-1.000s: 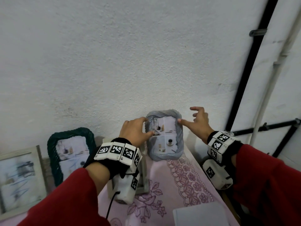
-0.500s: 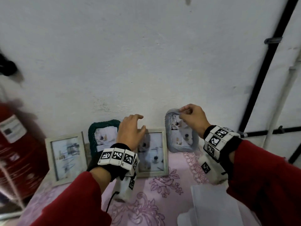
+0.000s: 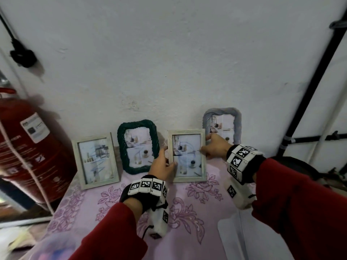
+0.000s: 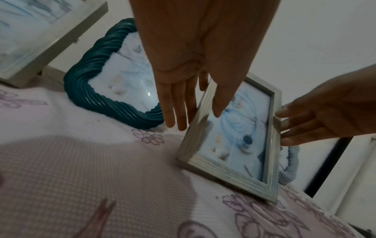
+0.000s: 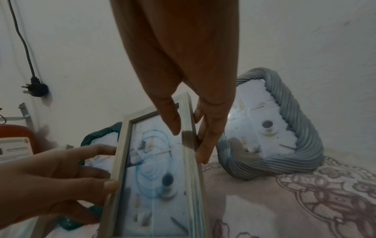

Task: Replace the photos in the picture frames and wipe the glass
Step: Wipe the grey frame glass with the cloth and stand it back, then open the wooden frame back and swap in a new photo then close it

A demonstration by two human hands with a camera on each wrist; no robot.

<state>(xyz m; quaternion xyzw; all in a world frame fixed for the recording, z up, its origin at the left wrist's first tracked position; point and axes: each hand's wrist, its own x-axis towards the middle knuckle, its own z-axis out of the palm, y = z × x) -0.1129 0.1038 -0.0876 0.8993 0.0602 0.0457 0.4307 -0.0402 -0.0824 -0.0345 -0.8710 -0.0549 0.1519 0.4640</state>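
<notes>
Four photo frames lean on the wall: a pale wooden frame (image 3: 95,160) at the left, a dark green rope frame (image 3: 138,146), a second pale wooden frame (image 3: 186,155) in the middle, and a grey rope frame (image 3: 222,124) at the right. The middle wooden frame (image 4: 234,145) stands upright on the cloth. My left hand (image 3: 168,160) pinches its left edge, thumb on the front and fingers behind. My right hand (image 3: 205,145) pinches its right edge the same way, as the right wrist view shows on this frame (image 5: 154,169). Its photo shows through the glass.
A pink floral tablecloth (image 3: 112,203) covers the table. A red fire extinguisher (image 3: 28,147) stands off the left edge. White sheets (image 3: 236,239) lie at the front right. A black pipe (image 3: 308,87) runs down the wall at the right, a plug (image 3: 22,55) hangs at the upper left.
Both hands were at the grey rope frame a second ago. The left hand went to the middle wooden frame first, then the right hand left the grey frame and joined it.
</notes>
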